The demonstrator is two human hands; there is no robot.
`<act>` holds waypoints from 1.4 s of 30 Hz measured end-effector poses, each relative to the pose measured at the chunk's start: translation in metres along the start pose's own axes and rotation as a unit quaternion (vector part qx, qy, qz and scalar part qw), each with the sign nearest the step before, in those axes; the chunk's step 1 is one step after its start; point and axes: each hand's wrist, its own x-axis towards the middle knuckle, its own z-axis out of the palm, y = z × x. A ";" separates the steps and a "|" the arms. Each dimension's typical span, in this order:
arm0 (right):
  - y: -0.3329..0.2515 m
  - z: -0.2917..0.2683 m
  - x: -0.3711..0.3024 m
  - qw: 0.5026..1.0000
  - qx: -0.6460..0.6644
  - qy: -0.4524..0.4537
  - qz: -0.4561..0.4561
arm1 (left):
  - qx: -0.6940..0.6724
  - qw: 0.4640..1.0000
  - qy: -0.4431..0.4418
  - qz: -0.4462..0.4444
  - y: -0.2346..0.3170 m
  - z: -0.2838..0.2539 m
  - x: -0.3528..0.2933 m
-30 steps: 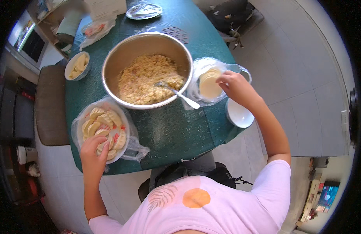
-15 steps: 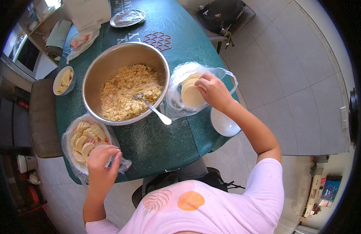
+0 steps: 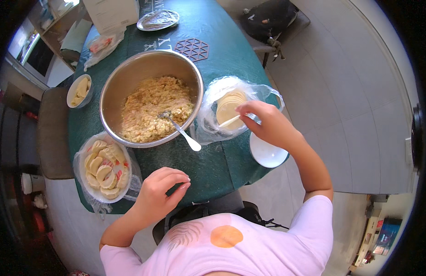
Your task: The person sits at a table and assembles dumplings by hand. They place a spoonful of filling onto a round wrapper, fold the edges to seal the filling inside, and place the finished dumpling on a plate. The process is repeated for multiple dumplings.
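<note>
Between the thumb and fingers of my right hand (image 3: pixel 263 120) is a round, pale dumpling wrapper (image 3: pixel 230 121), tilted up at the near edge of the wrapper stack (image 3: pixel 232 103). That stack lies in a clear plastic bag (image 3: pixel 207 120). My left hand (image 3: pixel 163 189) hovers over the table's front edge, empty, its fingers bent and a small gap left at the thumb. Several folded dumplings (image 3: pixel 103 173) lie on a plastic-lined plate (image 3: pixel 81 161) to its left. A large steel bowl (image 3: pixel 112 85) holds crumbly yellowish filling (image 3: pixel 153 108), with a white-handled spoon (image 3: pixel 190 140) resting in it.
A white bowl (image 3: pixel 267 151) sits at the table's right edge, below my right forearm. Another bowl (image 3: pixel 78 92) with pale pieces stands at the left. Farther back are a brown lattice trivet (image 3: pixel 191 49), a wrapped plate (image 3: pixel 158 20) and a white box (image 3: pixel 112 16).
My left hand has moved right, away from the dumpling plate, where one more dumpling now shows. My right hand has drawn a wrapper off the stack, toward me.
</note>
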 end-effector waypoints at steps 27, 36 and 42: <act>-0.077 0.043 0.073 0.953 -0.078 -0.143 -0.255 | -0.601 0.690 0.072 -0.397 -0.028 -0.012 -0.058; -0.070 0.024 0.114 0.991 -0.019 -0.010 -0.129 | -0.680 0.603 0.120 -0.399 -0.051 -0.001 -0.069; -0.029 0.060 0.135 0.970 -0.154 -0.027 -0.184 | -0.702 0.586 0.112 -0.390 -0.054 0.001 -0.067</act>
